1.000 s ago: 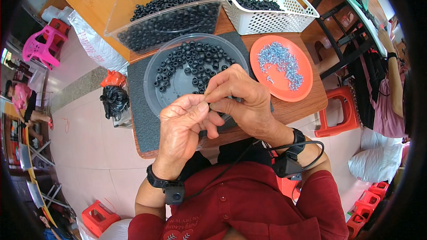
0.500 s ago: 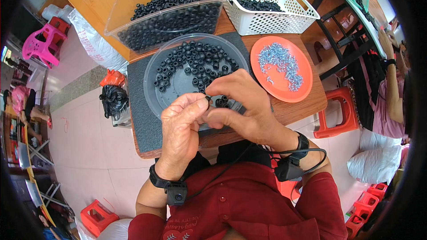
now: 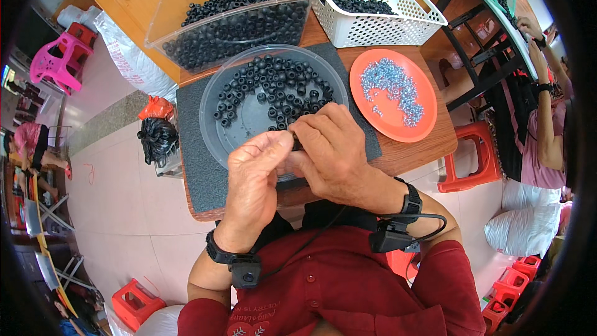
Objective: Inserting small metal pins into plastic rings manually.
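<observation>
Over the near rim of a round clear tub (image 3: pixel 208 96), my two hands meet fingertip to fingertip. My left hand (image 3: pixel 252 171) pinches a small black ring-like part between thumb and forefinger; only a dark sliver of it shows. Against it, my right hand (image 3: pixel 339 149) is closed with fingers curled and thumb pressed in, hiding whatever lies between them. Inside the tub are many loose black hollow parts (image 3: pixel 280 87), heaped toward the far side. On the right, an orange plate (image 3: pixel 382 117) carries a scatter of tiny shiny bluish-silver pieces (image 3: pixel 392 84).
Behind the tub stand a large clear bin (image 3: pixel 233 15) of black parts and a white perforated basket (image 3: pixel 385 30) with more. A dark mat (image 3: pixel 205 180) lies under the tub on the wooden table (image 3: pixel 441 134). At right are a red stool (image 3: pixel 472 177) and another person's arms (image 3: pixel 544 74).
My right hand has closed in: its fingers, earlier arched apart from the thumb, now curl down over the black part at my left fingertips. My left hand has hardly moved.
</observation>
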`<state>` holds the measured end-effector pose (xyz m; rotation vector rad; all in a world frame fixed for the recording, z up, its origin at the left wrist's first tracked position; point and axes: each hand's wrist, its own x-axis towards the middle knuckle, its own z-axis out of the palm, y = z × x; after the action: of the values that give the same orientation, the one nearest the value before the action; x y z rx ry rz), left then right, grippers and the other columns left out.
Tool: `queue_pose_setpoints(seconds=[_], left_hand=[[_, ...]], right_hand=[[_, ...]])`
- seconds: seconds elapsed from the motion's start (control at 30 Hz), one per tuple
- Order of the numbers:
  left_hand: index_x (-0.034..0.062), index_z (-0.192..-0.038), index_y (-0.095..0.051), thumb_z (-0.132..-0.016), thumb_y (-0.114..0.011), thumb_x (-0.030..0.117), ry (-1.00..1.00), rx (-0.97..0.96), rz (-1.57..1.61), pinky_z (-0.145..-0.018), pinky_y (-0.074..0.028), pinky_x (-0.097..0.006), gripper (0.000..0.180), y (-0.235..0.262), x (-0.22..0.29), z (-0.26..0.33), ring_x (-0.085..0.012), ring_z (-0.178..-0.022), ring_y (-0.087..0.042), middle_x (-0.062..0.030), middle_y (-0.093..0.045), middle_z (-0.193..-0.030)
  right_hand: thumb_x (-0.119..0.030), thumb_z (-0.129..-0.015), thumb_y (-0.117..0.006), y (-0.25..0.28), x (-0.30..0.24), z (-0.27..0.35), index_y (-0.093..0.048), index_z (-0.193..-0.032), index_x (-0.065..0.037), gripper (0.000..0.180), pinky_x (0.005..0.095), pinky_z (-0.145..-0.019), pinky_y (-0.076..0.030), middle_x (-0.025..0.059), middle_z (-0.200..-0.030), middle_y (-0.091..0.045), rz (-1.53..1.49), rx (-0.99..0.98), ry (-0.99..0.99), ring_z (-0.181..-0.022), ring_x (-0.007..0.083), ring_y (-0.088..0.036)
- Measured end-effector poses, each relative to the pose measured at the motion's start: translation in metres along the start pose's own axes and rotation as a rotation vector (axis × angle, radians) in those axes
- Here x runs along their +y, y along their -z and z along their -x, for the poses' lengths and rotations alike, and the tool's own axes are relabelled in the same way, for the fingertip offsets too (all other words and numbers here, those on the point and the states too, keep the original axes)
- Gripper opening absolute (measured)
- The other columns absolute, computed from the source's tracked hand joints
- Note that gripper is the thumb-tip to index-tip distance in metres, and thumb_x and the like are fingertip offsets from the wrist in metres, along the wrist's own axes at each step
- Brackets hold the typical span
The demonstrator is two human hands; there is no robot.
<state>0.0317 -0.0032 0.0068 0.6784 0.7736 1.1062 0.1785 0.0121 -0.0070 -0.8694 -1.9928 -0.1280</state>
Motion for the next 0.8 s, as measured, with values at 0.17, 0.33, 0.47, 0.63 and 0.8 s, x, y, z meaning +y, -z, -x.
queue_pose_setpoints(seconds=[0.17, 0.33, 0.47, 0.63, 0.8], left_hand=[[-0.0049, -0.089, -0.064, -0.094, -0.051, 0.02, 0.021, -0.145, -0.155, -0.065, -0.045, -0.024, 0.028, 0.005, 0.006, -0.001, -0.0123, -0.068, -0.059, -0.0114, -0.066, -0.077], [-0.0058, -0.084, -0.064, -0.093, -0.051, 0.018, -0.1, -0.098, -0.261, -0.061, -0.044, -0.025, 0.029, 0.001, 0.002, 0.002, -0.0129, -0.065, -0.059, -0.0105, -0.065, -0.072], [-0.0065, -0.083, -0.065, -0.093, -0.051, 0.014, -0.189, -0.037, -0.291, -0.06, -0.044, -0.025, 0.027, -0.007, 0.002, 0.004, -0.0123, -0.061, -0.057, -0.0095, -0.065, -0.071], [-0.0068, -0.081, -0.063, -0.09, -0.054, 0.015, -0.195, -0.052, -0.309, -0.061, -0.041, -0.025, 0.026, 0.001, -0.002, -0.004, -0.0131, -0.062, -0.055, -0.0089, -0.063, -0.072], [-0.0041, -0.085, -0.066, -0.092, -0.056, 0.02, -0.151, -0.174, -0.429, -0.061, -0.045, -0.024, 0.027, 0.011, 0.016, -0.018, -0.0105, -0.067, -0.058, -0.0065, -0.065, -0.071]], right_hand=[[-0.015, -0.059, -0.067, 0.002, 0.004, 0.001, -0.055, -0.081, 0.001, 0.031, 0.0384, -0.059, -0.036, 0.0107, -0.073, -0.049, -0.02, 0.008, -0.034, -0.068, 0.0274, -0.045], [-0.014, -0.057, -0.066, 0.003, 0.002, -0.001, -0.054, -0.079, 0.001, 0.03, 0.0381, -0.058, -0.034, 0.0103, -0.07, -0.046, -0.024, 0.009, 0.029, -0.066, 0.0268, -0.043], [-0.011, -0.056, -0.064, -0.003, 0.005, 0.0, -0.052, -0.075, 0.0, 0.025, 0.0379, -0.057, -0.032, 0.0097, -0.067, -0.042, -0.056, 0.029, 0.103, -0.064, 0.0258, -0.041], [-0.011, -0.055, -0.064, -0.006, 0.009, -0.003, -0.051, -0.073, -0.001, 0.024, 0.0381, -0.056, -0.032, 0.0095, -0.066, -0.041, -0.022, 0.054, 0.157, -0.063, 0.0259, -0.041], [-0.014, -0.062, -0.067, 0.001, 0.02, -0.009, -0.055, -0.074, -0.002, 0.021, 0.0397, -0.059, -0.038, 0.0085, -0.067, -0.046, -0.129, -0.04, 0.0, -0.065, 0.0268, -0.047]])
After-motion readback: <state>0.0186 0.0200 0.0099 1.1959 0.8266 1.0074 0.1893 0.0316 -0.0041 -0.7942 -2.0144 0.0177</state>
